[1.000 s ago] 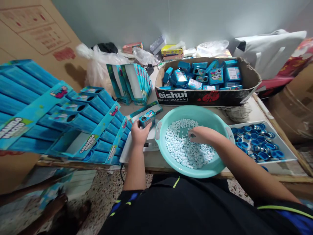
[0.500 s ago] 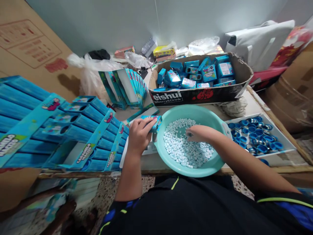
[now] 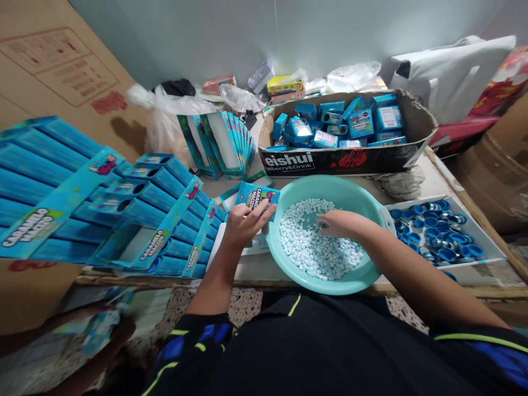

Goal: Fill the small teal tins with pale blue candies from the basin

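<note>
My left hand [image 3: 246,223] grips a blue printed candy box [image 3: 256,193] at the left rim of the turquoise basin [image 3: 357,192]. The box is tilted, so its lettered face shows, and my fingers lie over its near edge. Inside the basin, small pale-blue and white candies [image 3: 309,261] cover much of the bottom. Among them is my right hand [image 3: 340,224], its fingers curled together and pointing left. A small dark thing shows at those fingertips, too little to make out; the palm side is hidden.
Stacked blue display boxes [image 3: 53,225] crowd the left. Behind stand folded printed cartons [image 3: 231,146] and a cardboard box [image 3: 325,161] of filled blue packs. A white tray [image 3: 487,267] of blue-topped caps sits right. Another person's hands [image 3: 124,330] show at lower left.
My left hand has tipped the candy box so that its lettered front now faces up. My right hand stays in the candies. The whole view has shifted slightly.
</note>
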`<state>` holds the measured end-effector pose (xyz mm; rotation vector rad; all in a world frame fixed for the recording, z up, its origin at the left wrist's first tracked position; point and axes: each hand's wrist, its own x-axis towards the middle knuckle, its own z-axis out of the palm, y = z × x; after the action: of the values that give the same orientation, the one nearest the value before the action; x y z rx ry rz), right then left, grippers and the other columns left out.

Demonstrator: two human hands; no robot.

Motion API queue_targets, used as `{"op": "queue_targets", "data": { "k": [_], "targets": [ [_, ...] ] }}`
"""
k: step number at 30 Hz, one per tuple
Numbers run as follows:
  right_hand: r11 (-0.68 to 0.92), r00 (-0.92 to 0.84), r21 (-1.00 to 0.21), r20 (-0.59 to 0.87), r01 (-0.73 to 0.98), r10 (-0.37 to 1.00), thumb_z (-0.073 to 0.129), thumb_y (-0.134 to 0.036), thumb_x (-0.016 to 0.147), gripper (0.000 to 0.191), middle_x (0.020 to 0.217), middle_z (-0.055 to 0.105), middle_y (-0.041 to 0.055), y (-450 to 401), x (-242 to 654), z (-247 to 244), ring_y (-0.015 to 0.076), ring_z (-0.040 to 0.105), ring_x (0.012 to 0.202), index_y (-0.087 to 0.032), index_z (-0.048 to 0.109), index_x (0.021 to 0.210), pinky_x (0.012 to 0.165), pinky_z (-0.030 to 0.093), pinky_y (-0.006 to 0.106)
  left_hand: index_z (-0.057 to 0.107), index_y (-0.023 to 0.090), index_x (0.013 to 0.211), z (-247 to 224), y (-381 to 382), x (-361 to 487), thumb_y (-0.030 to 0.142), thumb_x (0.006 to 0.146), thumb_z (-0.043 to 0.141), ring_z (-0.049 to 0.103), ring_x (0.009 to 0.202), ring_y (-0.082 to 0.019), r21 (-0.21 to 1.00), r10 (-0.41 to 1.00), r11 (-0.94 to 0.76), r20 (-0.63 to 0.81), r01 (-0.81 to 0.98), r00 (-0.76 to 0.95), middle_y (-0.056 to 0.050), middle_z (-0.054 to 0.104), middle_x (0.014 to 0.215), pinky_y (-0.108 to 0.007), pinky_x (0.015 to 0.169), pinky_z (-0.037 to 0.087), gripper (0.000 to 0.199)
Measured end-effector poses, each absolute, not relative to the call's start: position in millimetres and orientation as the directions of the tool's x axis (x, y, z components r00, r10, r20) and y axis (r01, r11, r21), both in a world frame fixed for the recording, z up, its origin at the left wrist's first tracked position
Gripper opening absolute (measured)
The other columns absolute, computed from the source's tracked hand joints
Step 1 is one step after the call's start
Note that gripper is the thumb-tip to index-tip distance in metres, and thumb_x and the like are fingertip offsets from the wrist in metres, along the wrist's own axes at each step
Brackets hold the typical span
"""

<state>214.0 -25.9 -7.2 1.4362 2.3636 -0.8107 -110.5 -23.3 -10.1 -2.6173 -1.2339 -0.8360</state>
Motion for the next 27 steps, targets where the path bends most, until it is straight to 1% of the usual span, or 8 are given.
{"op": "queue_targets", "data": {
  "k": [3,7,10,16,19,21,25,27],
  "targets": [
    [0.354,-0.481,-0.333,-0.486,0.874,0.73,0.061,-0.029,0.093,0.027,0.115,0.076,0.0119,-26,213,-8,0.0296,0.069,0.101,-0.023,0.074,0.116,0.078,0.048,0.037,0.077,0.045,0.124,-2,-21,-110,0.027,0.104,0.059,0.056,0.08,-0.022,0.113,0.693,-0.652,0.489,0.75,0.529,-0.005,0.077,0.114,-0.04,0.093,0.053,0.032],
    [0.361,-0.487,-0.336,-0.472,0.87,0.735,0.061,-0.03,0.094,0.029,0.118,0.075,0.0128,-26,216,-12,0.031,0.069,0.104,-0.022,0.073,0.119,0.082,0.05,0.039,0.073,0.045,0.131,11,-22,-100,0.025,0.106,0.052,0.059,0.093,-0.024,0.103,0.7,-0.69,0.346,0.716,0.625,-0.003,0.076,0.121,-0.042,0.103,0.052,0.038],
    [0.356,-0.497,-0.362,-0.46,0.862,0.736,0.06,-0.032,0.095,0.032,0.12,0.074,0.0143,-27,219,-14,0.0316,0.069,0.105,-0.021,0.072,0.122,0.084,0.05,0.04,0.071,0.044,0.135,15,-22,-95,0.023,0.107,0.049,0.06,0.099,-0.024,0.131,0.693,-0.711,0.296,0.691,0.657,-0.001,0.075,0.125,-0.042,0.109,0.05,0.041],
    [0.36,-0.479,-0.323,-0.478,0.875,0.737,0.058,-0.032,0.096,0.035,0.123,0.073,0.0146,-28,218,-10,0.032,0.068,0.108,-0.021,0.07,0.127,0.084,0.05,0.039,0.076,0.048,0.123,8,-23,-104,0.022,0.105,0.054,0.059,0.087,-0.021,0.103,0.677,-0.712,0.364,0.695,0.64,0.001,0.077,0.116,-0.036,0.102,0.052,0.038],
    [0.37,-0.49,-0.328,-0.475,0.869,0.73,0.058,-0.032,0.097,0.036,0.127,0.07,0.0161,-28,216,-9,0.0326,0.068,0.11,-0.021,0.07,0.129,0.086,0.051,0.039,0.073,0.051,0.126,6,-24,-109,0.02,0.103,0.059,0.06,0.089,-0.02,0.106,0.669,-0.707,0.421,0.699,0.613,0.001,0.076,0.118,-0.035,0.104,0.05,0.041],
    [0.369,-0.488,-0.325,-0.476,0.87,0.731,0.058,-0.032,0.097,0.038,0.129,0.069,0.016,-28,217,-9,0.0324,0.067,0.111,-0.02,0.069,0.131,0.088,0.05,0.039,0.071,0.05,0.13,5,-23,-110,0.021,0.103,0.061,0.061,0.093,-0.02,0.092,0.67,-0.697,0.436,0.711,0.6,0.0,0.076,0.119,-0.036,0.106,0.05,0.042],
    [0.367,-0.486,-0.325,-0.471,0.871,0.736,0.058,-0.032,0.096,0.039,0.128,0.068,0.0163,-26,219,-13,0.0323,0.067,0.111,-0.019,0.069,0.132,0.088,0.05,0.039,0.07,0.043,0.136,0,-17,-111,0.021,0.104,0.056,0.061,0.102,-0.024,0.015,0.684,-0.667,0.41,0.745,0.604,-0.003,0.075,0.125,-0.044,0.11,0.049,0.042],
    [0.362,-0.48,-0.324,-0.462,0.874,0.745,0.057,-0.032,0.096,0.039,0.128,0.068,0.0161,-26,219,-14,0.0319,0.067,0.11,-0.019,0.068,0.131,0.087,0.05,0.039,0.071,0.041,0.135,-2,-15,-111,0.02,0.103,0.055,0.061,0.104,-0.026,0.021,0.684,-0.666,0.417,0.746,0.599,-0.003,0.076,0.126,-0.047,0.108,0.049,0.042]
  ]
}}
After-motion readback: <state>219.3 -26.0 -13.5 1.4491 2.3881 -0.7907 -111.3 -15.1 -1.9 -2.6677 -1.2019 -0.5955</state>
